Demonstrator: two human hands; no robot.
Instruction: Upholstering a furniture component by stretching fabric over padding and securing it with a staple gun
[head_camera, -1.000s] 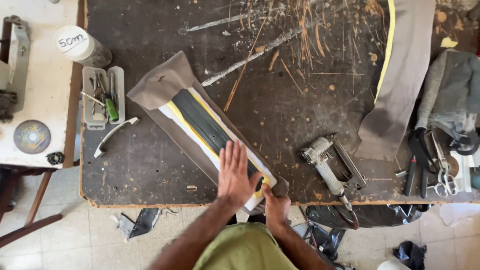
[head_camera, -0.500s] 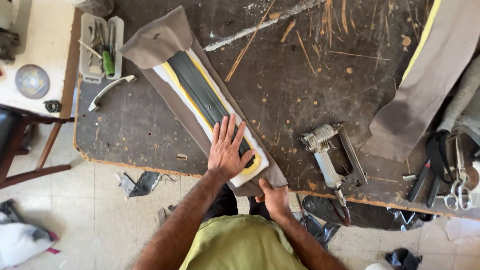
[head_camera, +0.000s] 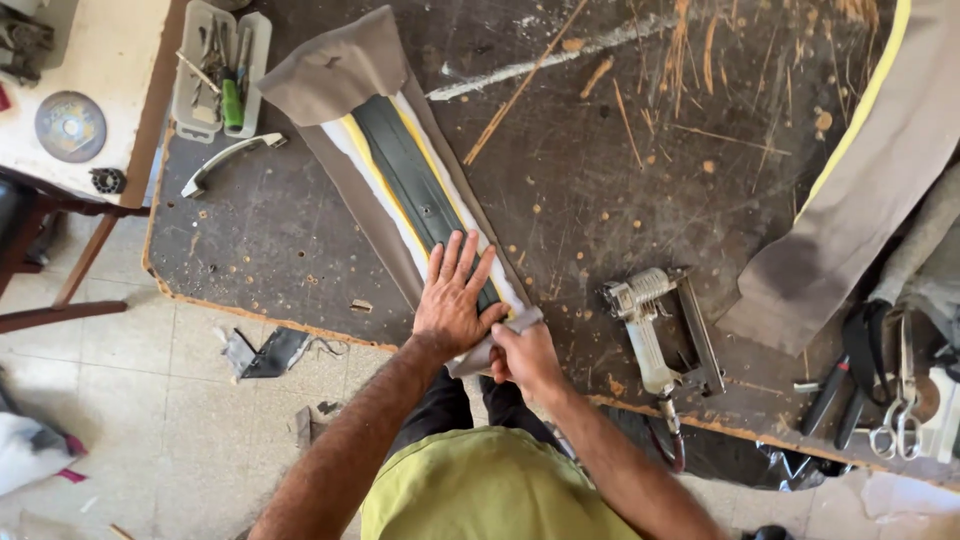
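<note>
A long narrow padded panel (head_camera: 410, 190), with a dark green centre strip, yellow and white foam edges and a grey-brown fabric cover, is laid diagonally on the scratched dark worktable (head_camera: 620, 190), its near end at the table's near edge. The left hand (head_camera: 455, 300) is pressed flat on that near end, fingers spread. The right hand (head_camera: 525, 357), just beside it, is closed on the fabric edge, which is pinched and pulled around the end. To the right, a silver pneumatic staple gun (head_camera: 660, 330) is lying on the table, apart from both hands. At the far left, a grey plastic tool tray (head_camera: 215, 65) is seen, with a curved metal handle (head_camera: 228, 158) near it.
</note>
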